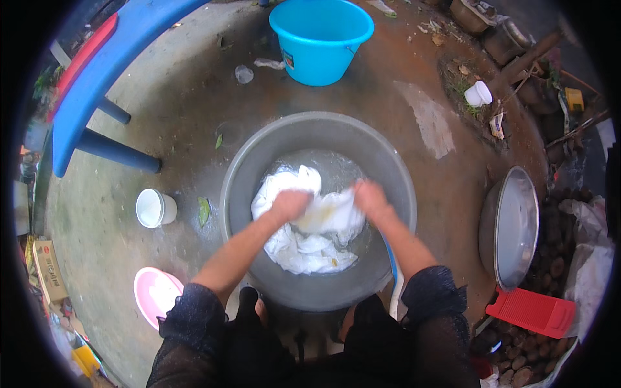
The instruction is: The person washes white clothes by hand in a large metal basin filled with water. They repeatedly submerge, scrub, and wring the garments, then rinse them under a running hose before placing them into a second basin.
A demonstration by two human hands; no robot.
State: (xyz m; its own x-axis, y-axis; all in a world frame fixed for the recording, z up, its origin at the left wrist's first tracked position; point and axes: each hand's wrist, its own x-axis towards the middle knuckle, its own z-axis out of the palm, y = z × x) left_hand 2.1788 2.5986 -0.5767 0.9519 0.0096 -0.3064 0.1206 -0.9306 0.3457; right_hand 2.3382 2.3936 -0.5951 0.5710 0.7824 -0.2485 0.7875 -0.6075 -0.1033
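Observation:
A wide grey basin point(315, 298) stands on the ground before me, with water in its bottom. White cloth point(305, 252) lies wet and bunched in it, bearing yellowish stains. My left hand point(292, 204), blurred, is closed on the cloth near the middle of the basin. At the basin's right side, my right hand point(369, 195) grips another part, so a stained stretch of cloth spans between both hands. The fingertips of both hands are blurred or turned away.
Beyond the basin stands a turquoise bucket point(322, 63). Left are a blue plastic table point(92, 92), a white tub point(170, 209) and a pink basin point(140, 298). A metal basin point(490, 228) leans at right, near a red washboard point(533, 312). A blue-and-white strip point(398, 286) touches the grey basin.

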